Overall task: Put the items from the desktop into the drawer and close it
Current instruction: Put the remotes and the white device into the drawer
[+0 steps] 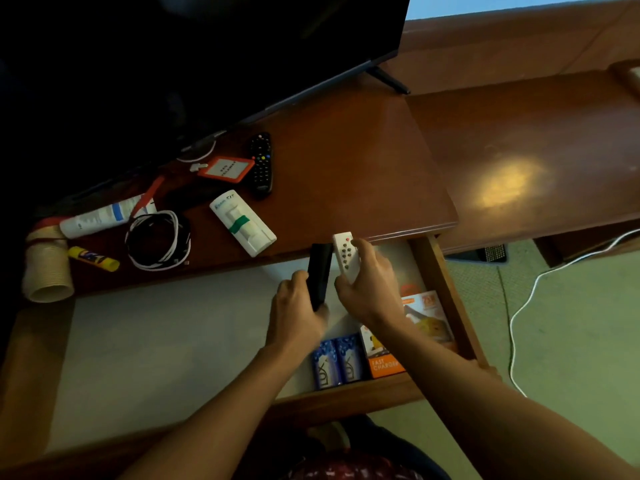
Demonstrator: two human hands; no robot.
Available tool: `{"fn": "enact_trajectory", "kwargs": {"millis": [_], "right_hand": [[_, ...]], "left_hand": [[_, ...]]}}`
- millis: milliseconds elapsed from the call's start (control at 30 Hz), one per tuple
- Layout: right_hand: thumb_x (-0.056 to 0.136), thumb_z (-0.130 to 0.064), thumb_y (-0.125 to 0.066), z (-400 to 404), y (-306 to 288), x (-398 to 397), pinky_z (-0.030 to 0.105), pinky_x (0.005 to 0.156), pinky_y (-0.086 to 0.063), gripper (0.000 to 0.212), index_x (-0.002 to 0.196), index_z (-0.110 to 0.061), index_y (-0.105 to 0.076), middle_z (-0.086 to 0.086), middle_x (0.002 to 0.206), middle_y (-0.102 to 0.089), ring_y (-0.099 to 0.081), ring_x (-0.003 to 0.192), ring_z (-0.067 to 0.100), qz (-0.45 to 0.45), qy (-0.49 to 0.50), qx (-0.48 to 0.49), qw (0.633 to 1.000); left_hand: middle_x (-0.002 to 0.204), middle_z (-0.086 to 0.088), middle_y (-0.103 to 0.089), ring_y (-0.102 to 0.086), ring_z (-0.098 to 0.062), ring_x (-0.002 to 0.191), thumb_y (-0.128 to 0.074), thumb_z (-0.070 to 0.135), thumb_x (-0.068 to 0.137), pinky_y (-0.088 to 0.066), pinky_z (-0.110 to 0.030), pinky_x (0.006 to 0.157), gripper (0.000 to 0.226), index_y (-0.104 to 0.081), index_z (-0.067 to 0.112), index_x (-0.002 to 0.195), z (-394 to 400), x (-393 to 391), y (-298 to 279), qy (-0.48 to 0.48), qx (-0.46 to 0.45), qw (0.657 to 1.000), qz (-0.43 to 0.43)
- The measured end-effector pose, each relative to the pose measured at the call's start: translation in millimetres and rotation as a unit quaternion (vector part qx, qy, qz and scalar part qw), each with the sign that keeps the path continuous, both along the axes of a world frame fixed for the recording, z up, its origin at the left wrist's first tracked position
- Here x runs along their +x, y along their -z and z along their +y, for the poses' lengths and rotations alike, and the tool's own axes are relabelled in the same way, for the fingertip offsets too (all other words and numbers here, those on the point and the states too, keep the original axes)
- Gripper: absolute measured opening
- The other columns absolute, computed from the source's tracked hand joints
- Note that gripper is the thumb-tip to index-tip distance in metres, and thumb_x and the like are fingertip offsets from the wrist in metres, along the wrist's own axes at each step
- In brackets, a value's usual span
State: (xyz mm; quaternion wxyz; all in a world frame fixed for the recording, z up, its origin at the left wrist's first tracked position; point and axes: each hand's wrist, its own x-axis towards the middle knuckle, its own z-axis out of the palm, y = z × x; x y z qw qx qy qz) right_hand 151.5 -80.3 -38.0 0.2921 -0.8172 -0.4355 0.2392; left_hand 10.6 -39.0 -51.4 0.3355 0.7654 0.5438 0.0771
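Both hands, left hand [298,306] and right hand [367,282], hold remotes over open drawer [446,292].

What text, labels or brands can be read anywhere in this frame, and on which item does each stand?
"LUX": on each of the two blue soap boxes in the drawer.
"FAST CHARGER": on the orange box beside them.
Orange-framed tag: printed words, too blurred to read.
White device: blue lettering, unreadable.
White tube and glue stick: print too small.

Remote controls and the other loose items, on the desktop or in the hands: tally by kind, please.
Remote controls: 3
White plastic devices: 1
Tubes: 1
Glue sticks: 1
Coiled cables: 1
Orange tags: 1
Paper cup stacks: 1
Total: 9
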Motion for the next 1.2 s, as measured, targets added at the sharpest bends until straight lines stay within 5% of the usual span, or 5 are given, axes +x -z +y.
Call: {"fn": "enact_trajectory", "kwargs": {"millis": [567,933,1200], "right_hand": [[0.083,-0.024,-0.069,-7.1,60.5,-88.7,0.044,0.089,-0.05,0.095,0.154,-0.038,-0.008,0.014,0.133,-0.04,-0.049,0.116,0.037,0.016,-0.151,-0.196,0.969],[0.079,-0.027,-0.077,23.9,77.9,-107.5,0.045,0.092,-0.049,0.077,0.142,-0.019,-0.034,0.017,0.13,-0.049,-0.049,0.12,0.038,-0.041,-0.193,-0.268,0.943],[0.092,-0.034,-0.056,32.5,80.0,-107.6,0.049,0.098,-0.039,0.045,0.135,-0.019,-0.053,0.014,0.132,-0.051,-0.043,0.124,0.035,-0.116,-0.241,-0.321,0.908]], "left_hand": [[0.133,-0.015,-0.047,-0.055,-0.034,0.114,-0.07,0.027,0.088,-0.053,-0.043,0.09,0.072,-0.027,0.021,0.146,-14.4,-86.6,70.0,-0.09,-0.141,0.978,0.122],[0.134,-0.016,-0.041,-0.054,-0.036,0.113,-0.071,0.037,0.086,-0.049,-0.039,0.087,0.085,-0.018,0.032,0.153,-6.7,-92.0,89.4,-0.11,-0.183,0.972,0.098],[0.139,-0.014,-0.041,-0.052,-0.031,0.118,-0.062,0.019,0.094,-0.048,-0.037,0.095,0.078,-0.017,0.03,0.157,-1.0,-105.7,95.1,-0.07,-0.193,0.976,0.072]]}}
